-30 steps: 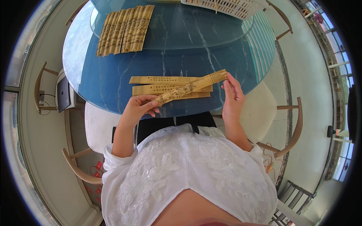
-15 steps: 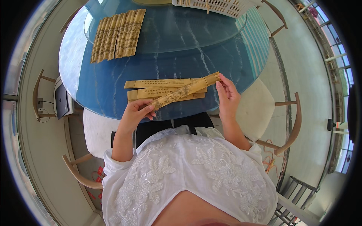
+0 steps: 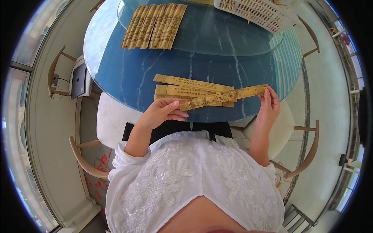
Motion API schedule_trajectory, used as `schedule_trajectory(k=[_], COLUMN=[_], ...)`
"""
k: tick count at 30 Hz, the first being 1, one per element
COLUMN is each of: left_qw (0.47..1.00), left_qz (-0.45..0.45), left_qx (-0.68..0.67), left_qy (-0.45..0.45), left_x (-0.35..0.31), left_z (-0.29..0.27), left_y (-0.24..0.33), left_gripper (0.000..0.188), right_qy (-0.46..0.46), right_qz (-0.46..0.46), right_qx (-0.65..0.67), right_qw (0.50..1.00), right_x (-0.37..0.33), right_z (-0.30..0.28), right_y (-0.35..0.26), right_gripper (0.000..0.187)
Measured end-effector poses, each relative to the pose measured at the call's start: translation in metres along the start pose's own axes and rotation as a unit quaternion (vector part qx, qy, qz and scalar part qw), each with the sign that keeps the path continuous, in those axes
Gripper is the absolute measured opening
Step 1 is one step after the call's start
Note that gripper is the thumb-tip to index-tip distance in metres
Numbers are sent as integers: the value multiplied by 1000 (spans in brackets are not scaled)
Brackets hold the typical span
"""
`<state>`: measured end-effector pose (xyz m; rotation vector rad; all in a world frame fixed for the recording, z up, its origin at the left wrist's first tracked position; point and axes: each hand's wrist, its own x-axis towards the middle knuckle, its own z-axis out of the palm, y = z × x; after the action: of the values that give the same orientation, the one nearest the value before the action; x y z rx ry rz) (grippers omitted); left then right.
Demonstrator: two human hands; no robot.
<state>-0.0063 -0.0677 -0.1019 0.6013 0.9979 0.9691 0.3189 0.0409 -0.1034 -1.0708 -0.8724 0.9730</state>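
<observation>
Both hands hold one long tan bamboo slip (image 3: 223, 97) level above the near edge of the round blue table (image 3: 128, 77). My left hand (image 3: 161, 112) pinches its left end. My right hand (image 3: 268, 106) grips its right end with fingers upright. Under the held slip, two or three more slips (image 3: 186, 86) lie loosely stacked on the table.
A row of several bamboo slips (image 3: 154, 26) lies side by side at the far left, partly on a round glass turntable (image 3: 217, 35). A white slatted basket (image 3: 258, 13) stands at the far right. Wooden chairs (image 3: 83, 159) ring the table; a laptop (image 3: 79, 79) rests on a left seat.
The view has tilted, so the table sits lower in the frame. Both hands keep hold of the slip, which now lies flatter.
</observation>
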Motion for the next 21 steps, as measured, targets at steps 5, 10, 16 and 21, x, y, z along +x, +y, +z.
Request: schedule_trajectory(k=[5, 10, 16, 21], left_qw=[997, 992, 989, 993], left_qz=[40, 87, 90, 12], left_qx=[12, 29, 55, 119], left_qy=[64, 90, 103, 3], left_x=[7, 10, 6, 0], left_z=[10, 20, 19, 15], left_y=[-19, -19, -14, 7], left_gripper=[31, 30, 27, 22], right_qy=[12, 34, 29, 2], right_qz=[-12, 1, 8, 4], right_qx=[-18, -37, -33, -38], right_qw=[1000, 999, 999, 999], right_x=[1, -4, -3, -2], right_z=[-2, -3, -4, 0], right_y=[2, 4, 8, 11], right_gripper=[20, 22, 21, 24])
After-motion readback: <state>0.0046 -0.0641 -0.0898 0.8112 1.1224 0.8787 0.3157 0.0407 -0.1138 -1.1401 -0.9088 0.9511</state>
